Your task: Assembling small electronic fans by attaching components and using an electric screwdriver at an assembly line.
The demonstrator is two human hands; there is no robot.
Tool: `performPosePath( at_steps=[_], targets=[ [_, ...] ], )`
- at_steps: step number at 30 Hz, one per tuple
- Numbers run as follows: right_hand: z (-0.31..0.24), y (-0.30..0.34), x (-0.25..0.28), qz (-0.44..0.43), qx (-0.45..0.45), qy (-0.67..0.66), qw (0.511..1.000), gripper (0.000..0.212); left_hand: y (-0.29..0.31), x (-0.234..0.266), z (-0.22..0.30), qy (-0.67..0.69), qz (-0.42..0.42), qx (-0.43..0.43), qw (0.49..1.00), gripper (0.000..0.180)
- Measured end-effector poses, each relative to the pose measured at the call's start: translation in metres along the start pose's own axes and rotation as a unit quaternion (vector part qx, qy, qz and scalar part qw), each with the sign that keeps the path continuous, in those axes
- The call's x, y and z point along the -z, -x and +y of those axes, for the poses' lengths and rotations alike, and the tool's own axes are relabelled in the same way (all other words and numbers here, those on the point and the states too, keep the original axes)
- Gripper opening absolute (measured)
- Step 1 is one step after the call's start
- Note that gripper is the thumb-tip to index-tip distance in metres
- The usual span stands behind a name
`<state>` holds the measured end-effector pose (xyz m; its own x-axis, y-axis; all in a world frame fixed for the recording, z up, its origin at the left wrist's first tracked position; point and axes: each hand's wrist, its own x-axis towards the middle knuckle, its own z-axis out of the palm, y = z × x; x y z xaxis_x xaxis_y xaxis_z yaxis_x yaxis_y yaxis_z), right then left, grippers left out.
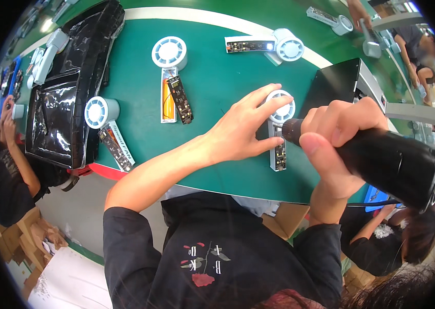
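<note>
My left hand (243, 126) steadies a small light-blue handheld fan (282, 109) on the green table, fingers over the round head and thumb by the handle. The fan's handle is open, and a dark circuit board (279, 160) shows in it. In my right hand (338, 129) is a black electric screwdriver (395, 162), held nearly level. Its nose (292, 131) points at the upper part of the handle, just below the fan head. Whether the bit touches a screw is hidden.
Other opened fans with boards exposed lie at the table's left (101, 114), middle (169, 54) and far right (289, 48). A black plastic-lined tray (55, 123) fills the left side. Right of my work stands a black box-shaped device (333, 85). Other people sit around nearby.
</note>
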<state>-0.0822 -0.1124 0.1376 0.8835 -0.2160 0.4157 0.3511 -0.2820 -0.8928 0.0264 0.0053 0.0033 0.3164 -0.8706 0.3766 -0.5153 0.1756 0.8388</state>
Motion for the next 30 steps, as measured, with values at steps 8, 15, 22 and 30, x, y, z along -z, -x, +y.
performPosePath(
  at_steps=[8,15,22,30],
  targets=[
    [0.0,-0.004,0.008,-0.092,0.018,0.102,0.99,0.033,0.005,0.002,0.0,-0.003,0.007,-0.003,1.0,0.075],
    [-0.041,0.014,0.053,0.156,0.054,-0.146,0.975,0.03,0.011,0.005,0.023,-0.228,0.072,-0.151,0.959,0.048],
    [-0.067,0.048,0.115,0.297,0.136,-0.111,0.939,0.017,0.005,-0.019,0.061,-0.25,-0.164,0.058,0.953,0.037],
    [-0.076,0.056,0.131,0.395,0.172,-0.148,0.89,0.019,-0.07,0.052,0.086,-0.379,-0.094,0.045,0.92,0.024]
  ],
)
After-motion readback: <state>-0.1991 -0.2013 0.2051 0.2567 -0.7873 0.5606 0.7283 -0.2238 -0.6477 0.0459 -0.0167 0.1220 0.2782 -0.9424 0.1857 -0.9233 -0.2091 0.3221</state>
